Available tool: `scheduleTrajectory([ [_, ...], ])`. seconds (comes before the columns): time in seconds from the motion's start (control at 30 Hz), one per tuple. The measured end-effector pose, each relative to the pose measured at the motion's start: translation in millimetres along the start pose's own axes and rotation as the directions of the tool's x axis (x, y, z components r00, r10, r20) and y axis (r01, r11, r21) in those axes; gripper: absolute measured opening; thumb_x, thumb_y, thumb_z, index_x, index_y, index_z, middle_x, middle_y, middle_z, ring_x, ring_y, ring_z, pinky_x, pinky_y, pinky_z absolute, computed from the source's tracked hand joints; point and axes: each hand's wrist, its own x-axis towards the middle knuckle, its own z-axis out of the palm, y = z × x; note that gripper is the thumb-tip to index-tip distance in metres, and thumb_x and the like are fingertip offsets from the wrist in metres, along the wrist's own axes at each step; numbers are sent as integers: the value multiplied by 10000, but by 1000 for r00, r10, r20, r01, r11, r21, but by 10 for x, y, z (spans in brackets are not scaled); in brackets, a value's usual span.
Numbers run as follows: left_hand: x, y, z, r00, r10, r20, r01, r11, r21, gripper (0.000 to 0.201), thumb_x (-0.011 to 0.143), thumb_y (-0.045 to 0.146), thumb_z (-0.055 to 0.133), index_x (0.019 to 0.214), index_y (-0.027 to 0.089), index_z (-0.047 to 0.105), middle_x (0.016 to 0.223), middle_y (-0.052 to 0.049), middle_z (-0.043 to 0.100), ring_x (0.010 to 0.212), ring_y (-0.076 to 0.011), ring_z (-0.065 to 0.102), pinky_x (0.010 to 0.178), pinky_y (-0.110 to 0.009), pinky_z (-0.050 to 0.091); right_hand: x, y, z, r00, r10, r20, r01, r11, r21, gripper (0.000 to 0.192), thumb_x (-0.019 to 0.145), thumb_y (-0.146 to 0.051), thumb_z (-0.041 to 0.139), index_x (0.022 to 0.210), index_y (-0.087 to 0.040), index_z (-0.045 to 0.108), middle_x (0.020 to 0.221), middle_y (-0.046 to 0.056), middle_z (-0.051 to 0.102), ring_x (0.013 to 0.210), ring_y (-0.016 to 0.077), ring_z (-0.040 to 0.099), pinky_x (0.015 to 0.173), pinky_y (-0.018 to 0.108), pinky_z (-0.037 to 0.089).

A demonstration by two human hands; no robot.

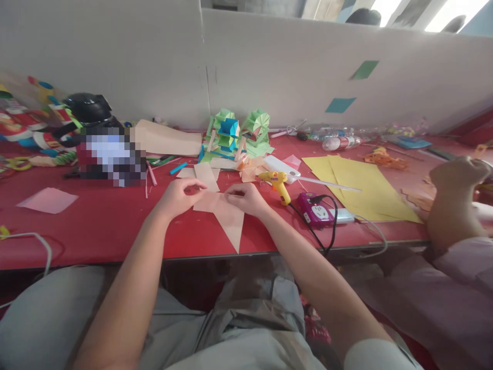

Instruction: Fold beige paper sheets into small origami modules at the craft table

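A piece of tan paper (230,222) with a pointed lower end lies on the red table in front of me. My left hand (181,198) has its thumb and fingers curled together at the paper's upper left edge. On the upper right side, my right hand (248,199) pinches the same paper, fingertips bent down to it. Just beyond my hands are more tan paper pieces (207,177). To the right of my right hand rests a yellow glue gun (278,185) with a long clear glue stick in its back.
Green and blue folded paper models (229,128) stand by the wall. At right are a purple power strip (315,210), yellow sheets (358,185), a plastic bottle (341,143) and another person's arm (454,205). Pink paper (48,199) and a black object (90,109) are at left.
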Motion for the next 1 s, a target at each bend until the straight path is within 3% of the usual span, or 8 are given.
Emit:
scheduleTrajectory([
  [0.07,-3,15,24,999,19,39,-21,999,41,138,803,310,650,851,211,733,958,-48,754,915,-228,673,839,-338,506,-18,-22,18,999,-42,14,43,999,-26,158,768,-260,621,757,-139,723,741,36,696,702,152,612,659,260,460],
  [0.2,-5,20,66,995,-62,76,56,995,78,120,792,303,639,830,217,713,882,-29,745,850,-219,668,768,-318,495,-45,-54,40,995,-96,8,97,994,-55,149,756,-212,607,768,-138,735,776,53,724,730,162,651,663,248,486],
  [0.6,-6,-89,-66,986,-123,115,95,971,218,129,729,341,633,682,223,653,757,-33,723,733,-217,667,648,-295,472,-68,-79,16,995,-92,27,94,992,-88,149,771,-246,615,797,-168,739,826,71,734,775,190,685,708,278,549],
  [0.8,-42,-274,-234,984,-180,-3,173,940,295,91,697,317,645,672,233,669,732,-41,724,707,-236,674,628,-311,483,-52,-75,-88,992,-36,-122,31,999,-42,137,760,-257,614,766,-169,720,839,61,739,817,215,681,752,314,540],
  [0.9,-37,-235,-226,984,-180,3,178,973,148,113,719,313,652,723,206,687,792,-54,733,780,-244,690,728,-339,524,-33,-80,-103,985,-27,-169,25,1000,-16,176,814,-303,610,780,-166,716,817,53,726,796,199,659,750,311,514],
  [1.0,-22,-62,-118,981,-157,115,178,963,-203,298,792,386,655,987,168,715,992,-99,747,883,-254,701,787,-367,564,-13,-70,-75,983,9,-181,0,999,49,246,860,-384,615,873,-161,718,777,45,695,711,168,608,674,293,477],
])
